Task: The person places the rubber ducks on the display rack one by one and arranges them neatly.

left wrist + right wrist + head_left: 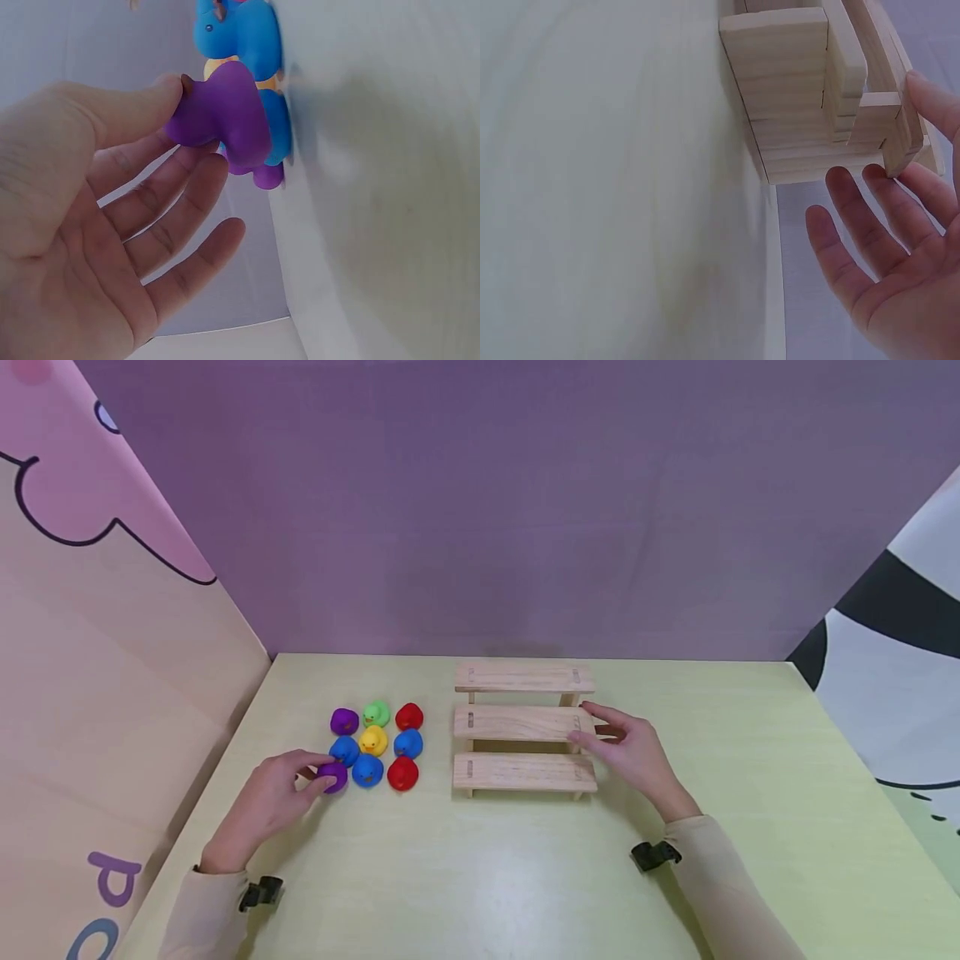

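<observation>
My left hand (273, 797) pinches a purple rubber duck (332, 777) between thumb and fingers, at the near left corner of a group of ducks. In the left wrist view this purple duck (225, 112) overlaps the blue duck (255, 34) and others behind it. On the other side, my right hand (633, 756) holds the right end of the middle board of a three-step wooden stand (525, 723). Its thumb lies on the board, while the index finger is at the back corner. In the right wrist view, the remaining fingers spread beside the stand (780, 75).
Near the held duck sit another purple duck (344, 721), a green duck (377, 712), a yellow duck (372, 740), two red ducks (402, 773) and several blue ducks (367, 771). A purple wall (525, 527) rises behind the pale table (450, 877), with printed panels at both sides.
</observation>
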Demonstrator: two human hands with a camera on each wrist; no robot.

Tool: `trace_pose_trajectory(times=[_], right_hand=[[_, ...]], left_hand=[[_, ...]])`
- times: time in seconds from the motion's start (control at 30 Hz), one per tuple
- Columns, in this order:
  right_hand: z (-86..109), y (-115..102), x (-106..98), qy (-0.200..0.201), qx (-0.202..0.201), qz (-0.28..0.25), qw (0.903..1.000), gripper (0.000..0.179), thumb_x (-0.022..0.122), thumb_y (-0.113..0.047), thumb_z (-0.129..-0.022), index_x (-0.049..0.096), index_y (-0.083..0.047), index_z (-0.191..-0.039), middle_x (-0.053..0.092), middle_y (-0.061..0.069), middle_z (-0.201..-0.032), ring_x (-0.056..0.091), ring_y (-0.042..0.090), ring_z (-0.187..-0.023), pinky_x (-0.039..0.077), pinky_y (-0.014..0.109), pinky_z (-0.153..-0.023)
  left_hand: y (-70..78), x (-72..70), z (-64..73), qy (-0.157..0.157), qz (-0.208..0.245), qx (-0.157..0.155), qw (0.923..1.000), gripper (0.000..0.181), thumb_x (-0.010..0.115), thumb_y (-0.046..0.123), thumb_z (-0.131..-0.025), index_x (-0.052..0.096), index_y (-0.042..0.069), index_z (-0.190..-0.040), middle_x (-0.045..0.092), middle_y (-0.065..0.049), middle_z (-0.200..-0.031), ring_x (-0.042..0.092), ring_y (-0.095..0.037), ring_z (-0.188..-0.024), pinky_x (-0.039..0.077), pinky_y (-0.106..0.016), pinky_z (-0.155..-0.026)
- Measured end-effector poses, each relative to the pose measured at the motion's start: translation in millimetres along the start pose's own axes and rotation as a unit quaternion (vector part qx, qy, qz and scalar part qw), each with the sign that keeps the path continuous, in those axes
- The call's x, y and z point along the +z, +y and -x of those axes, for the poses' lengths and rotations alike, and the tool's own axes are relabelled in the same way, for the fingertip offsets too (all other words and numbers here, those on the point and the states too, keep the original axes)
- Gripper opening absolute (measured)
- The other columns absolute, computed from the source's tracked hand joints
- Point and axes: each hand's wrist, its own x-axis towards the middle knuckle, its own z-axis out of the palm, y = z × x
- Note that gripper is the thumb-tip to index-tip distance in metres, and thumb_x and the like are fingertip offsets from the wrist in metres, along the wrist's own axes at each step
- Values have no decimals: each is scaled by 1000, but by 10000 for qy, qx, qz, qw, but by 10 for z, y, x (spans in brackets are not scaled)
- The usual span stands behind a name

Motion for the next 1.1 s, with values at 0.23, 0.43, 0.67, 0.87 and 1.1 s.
trace_pose_trajectory(times=[0.23,0.43,0.67,0.87,1.1], right_hand=[[14,9,-8,-76,117,-46,9999,65,78,-48,-97,60,-22,-153,58,5,-159,70,33,-128,52,20,-93],[18,19,-18,-81,107,-149,9998,65,78,-45,-97,58,-21,-154,58,4,-159,71,31,-123,52,16,-91],[4,15,-10,-70,163,-122,9998,64,78,-48,-97,60,-25,-153,58,3,-158,71,14,-113,53,19,-91],[1,4,-15,-101,191,-280,9994,65,79,-47,-96,59,-25,-154,57,3,-159,74,17,-114,52,18,-92],[21,9,-9,-143,268,-331,9990,65,78,-48,-96,59,-25,-154,55,6,-161,74,20,-116,52,19,-94]], left_hand=[[42,-20,-41,12,105,13,9999,26,79,20,-97,79,8,-120,80,-8,-110,69,-26,-92,53,-37,-77],[124,-9,-85,-52,203,15,9998,28,77,22,-98,79,7,-122,80,-9,-114,69,-26,-95,55,-39,-81],[250,28,-133,226,423,338,9983,25,80,18,-96,80,10,-120,80,-5,-113,71,-24,-94,58,-39,-81],[355,71,-201,431,708,521,9952,27,82,17,-95,79,11,-121,79,-1,-111,72,-19,-90,61,-41,-81],[415,96,-262,467,669,566,9951,29,81,20,-96,79,10,-123,79,-7,-115,70,-20,-87,60,-43,-78]])
